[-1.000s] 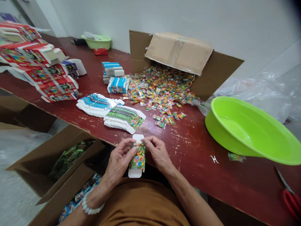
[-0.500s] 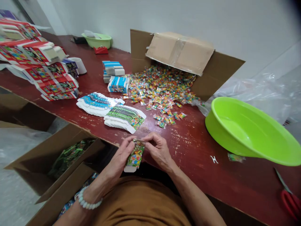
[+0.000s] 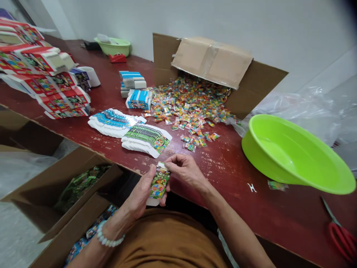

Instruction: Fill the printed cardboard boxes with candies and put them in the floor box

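My left hand [image 3: 145, 188] is wrapped round a small green printed carton [image 3: 160, 182], thumb along its left edge and fingertips showing at its lower right. The carton is held tilted above the table's front edge, with a white flap at its bottom end. The bent fingers of my right hand [image 3: 182, 169] pinch its top right corner, beside a pale top flap; the fingertips are partly hidden. Just beyond lies a fanned stack of flat green cartons [image 3: 147, 139], overlapping a stack of flat blue cartons [image 3: 110, 123].
Wrapped candies [image 3: 192, 104] spill from a cardboard box [image 3: 212, 59] at the back. A lime-green basin [image 3: 259, 156] and red-handled scissors [image 3: 341, 238] are at right. Red cartons [image 3: 55, 80] pile up at left, near blue cartons [image 3: 138, 99]. Below stands an open box [image 3: 64, 178] holding green packets.
My left fingers have wrapped further round behind the carton. My right fingers have shifted slightly left and up at its top, where the flap now shows pale. The view has shifted slightly.
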A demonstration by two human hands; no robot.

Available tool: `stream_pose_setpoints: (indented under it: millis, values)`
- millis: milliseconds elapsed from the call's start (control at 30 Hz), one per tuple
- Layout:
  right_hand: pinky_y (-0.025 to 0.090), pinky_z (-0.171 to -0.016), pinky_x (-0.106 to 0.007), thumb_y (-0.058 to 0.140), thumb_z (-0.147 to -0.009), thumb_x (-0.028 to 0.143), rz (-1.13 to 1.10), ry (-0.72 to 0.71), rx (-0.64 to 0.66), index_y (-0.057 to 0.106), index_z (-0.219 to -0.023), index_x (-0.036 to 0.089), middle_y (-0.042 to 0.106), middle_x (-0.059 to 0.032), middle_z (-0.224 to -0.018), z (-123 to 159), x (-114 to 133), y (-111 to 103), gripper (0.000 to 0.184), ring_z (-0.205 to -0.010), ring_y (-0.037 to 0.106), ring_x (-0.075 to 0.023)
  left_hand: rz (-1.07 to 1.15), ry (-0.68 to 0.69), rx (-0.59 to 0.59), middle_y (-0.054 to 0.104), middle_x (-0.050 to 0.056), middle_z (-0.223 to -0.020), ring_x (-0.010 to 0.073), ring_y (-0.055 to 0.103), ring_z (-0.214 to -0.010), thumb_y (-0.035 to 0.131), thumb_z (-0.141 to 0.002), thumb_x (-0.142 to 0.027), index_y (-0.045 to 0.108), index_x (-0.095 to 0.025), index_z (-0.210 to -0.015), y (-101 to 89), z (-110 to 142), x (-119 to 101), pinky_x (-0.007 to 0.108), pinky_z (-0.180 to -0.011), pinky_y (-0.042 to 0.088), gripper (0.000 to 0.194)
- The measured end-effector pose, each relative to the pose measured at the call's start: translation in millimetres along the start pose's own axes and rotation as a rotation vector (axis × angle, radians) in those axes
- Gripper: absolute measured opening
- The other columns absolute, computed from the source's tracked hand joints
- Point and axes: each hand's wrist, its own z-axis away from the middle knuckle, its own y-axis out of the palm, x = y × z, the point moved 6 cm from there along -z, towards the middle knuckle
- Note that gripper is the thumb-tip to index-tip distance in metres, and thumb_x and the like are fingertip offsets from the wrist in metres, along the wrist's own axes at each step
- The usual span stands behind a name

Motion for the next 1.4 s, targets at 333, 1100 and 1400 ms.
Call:
stream_pose_setpoints:
  millis: [333,1100,1400]
  values:
    - [0.047,-0.068,-0.025,0.062,-0.089,0.023,0.335,-0.271,0.055,0.074,-0.084,0.019,0.074,-0.0019,-0.082,10,19,-5,0.014,-0.072,0.064,-0.0136,0.008,-0.056,0.001,0.067,0.002,-0.062,0.0141,0.058,-0.037,0.058,-0.082,-0.075,0.063,-0.016,-0.085,-2.2,-1,11,0.023,-0.035,0.046,0.059]
    - [0.049,-0.098,-0.035,0.055,-0.097,0.029,0.248,-0.307,0.024,0.075,-0.108,0.027,0.073,-0.0044,-0.113,1,-1,-6,0.023,-0.107,0.065,-0.0190,0.187,0.010,-0.066,0.073,0.000,-0.076,0.0189,0.071,-0.061,0.075,-0.083,-0.051,0.044,-0.028,-0.144,-1.2,3,10,0.026,-0.058,0.058,0.072]
    - [0.035,-0.109,-0.055,0.067,-0.079,0.024,0.642,0.188,-0.836,0.074,-0.108,0.009,0.064,-0.0247,-0.125,-56,-33,-234,0.033,-0.126,0.054,-0.0397,0.028,-0.181,-0.063,0.074,0.002,-0.079,0.0191,0.070,-0.070,0.091,-0.065,-0.038,0.070,-0.021,-0.089,-53.6,38,30,0.028,-0.067,0.057,0.036]
